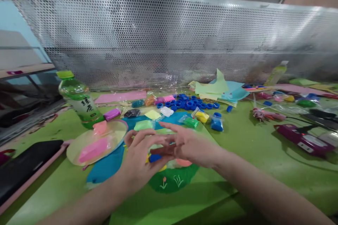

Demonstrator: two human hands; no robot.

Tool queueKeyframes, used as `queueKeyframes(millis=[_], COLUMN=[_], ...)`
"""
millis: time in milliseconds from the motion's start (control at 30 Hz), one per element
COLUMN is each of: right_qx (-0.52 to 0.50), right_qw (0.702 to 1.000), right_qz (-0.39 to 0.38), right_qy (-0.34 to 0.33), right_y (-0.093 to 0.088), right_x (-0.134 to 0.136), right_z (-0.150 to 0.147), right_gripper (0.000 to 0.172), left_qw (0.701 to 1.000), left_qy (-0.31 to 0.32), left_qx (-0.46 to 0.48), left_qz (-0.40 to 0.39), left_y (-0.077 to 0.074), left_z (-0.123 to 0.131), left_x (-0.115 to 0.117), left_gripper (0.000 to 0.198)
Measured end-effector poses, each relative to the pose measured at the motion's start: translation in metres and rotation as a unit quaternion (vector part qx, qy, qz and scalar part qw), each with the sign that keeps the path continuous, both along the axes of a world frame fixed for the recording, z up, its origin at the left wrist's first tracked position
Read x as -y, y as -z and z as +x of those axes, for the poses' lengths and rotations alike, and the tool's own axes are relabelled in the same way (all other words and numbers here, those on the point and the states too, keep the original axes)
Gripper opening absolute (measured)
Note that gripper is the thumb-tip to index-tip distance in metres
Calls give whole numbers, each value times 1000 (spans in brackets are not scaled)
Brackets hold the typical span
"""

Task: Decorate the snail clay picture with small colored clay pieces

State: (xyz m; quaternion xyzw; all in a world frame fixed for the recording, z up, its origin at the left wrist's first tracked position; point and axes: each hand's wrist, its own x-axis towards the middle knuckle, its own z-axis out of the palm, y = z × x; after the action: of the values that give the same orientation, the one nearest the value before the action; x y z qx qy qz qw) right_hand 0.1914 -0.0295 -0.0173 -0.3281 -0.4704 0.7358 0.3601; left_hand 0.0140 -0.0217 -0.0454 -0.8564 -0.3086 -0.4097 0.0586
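Over a round clay picture (170,181), my left hand (139,151) and my right hand (194,147) meet at the fingertips. The fingers of both are bent in a pinch, the right index finger sticking out to the left. Whatever lies between the fingertips is too small or hidden to make out. A blue piece with yellow bits (155,158) shows below them, partly covered by my left hand. The picture's dark green lower part carries a small flower and white grass lines. Around the hands lie packs of light green clay (143,124), green clay (190,122) and yellow clay (202,116).
A green tea bottle (84,103) stands left, beside a round pale disc (75,149) bearing pink clay. Blue bottle caps (188,104) are heaped behind. Paper scraps (213,89) lie further back, before a perforated metal panel (163,31). A purple power strip (303,140) and cable lie right; a phone (29,165) lies left.
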Motion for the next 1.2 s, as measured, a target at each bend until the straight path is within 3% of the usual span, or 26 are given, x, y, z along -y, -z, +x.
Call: queueKeyframes(millis=[100,267,433,567,667,767,833,967,1067,1200], right_qx=[-10,-18,-102,-68,-2,57,129,246,283,377], right_qw=[1000,998,990,996,999,994,968,870,834,785], right_qz=[-21,-58,-94,-53,-28,62,190,409,450,468], right_qy=[-1,22,6,16,47,71,101,128,147,150], right_y=[3,3,-4,-5,-3,1,3,8,16,24], right_x=[7,6,5,1,-6,-11,-11,-5,-3,-4], right_z=[-8,-7,-3,-1,2,4,4,1,-3,-4], right_gripper=[83,84,91,64,36,27,23,13,12,12], left_qw=[1000,999,996,995,992,986,977,947,926,929], left_qy=[27,1,0,-20,-25,-39,-45,-16,7,25], left_qx=[6,21,45,61,82,101,129,199,212,158], left_qz=[10,-39,-75,-74,-89,-124,-162,-253,-313,-333], left_y=[1,-2,-1,-3,-7,-8,-7,-6,-3,2], left_z=[1,3,0,-2,-3,-3,-2,1,3,6], left_x=[2,2,0,-1,-2,-3,-4,-8,-9,-7], left_gripper=[21,22,27,11,13,15,14,32,33,22])
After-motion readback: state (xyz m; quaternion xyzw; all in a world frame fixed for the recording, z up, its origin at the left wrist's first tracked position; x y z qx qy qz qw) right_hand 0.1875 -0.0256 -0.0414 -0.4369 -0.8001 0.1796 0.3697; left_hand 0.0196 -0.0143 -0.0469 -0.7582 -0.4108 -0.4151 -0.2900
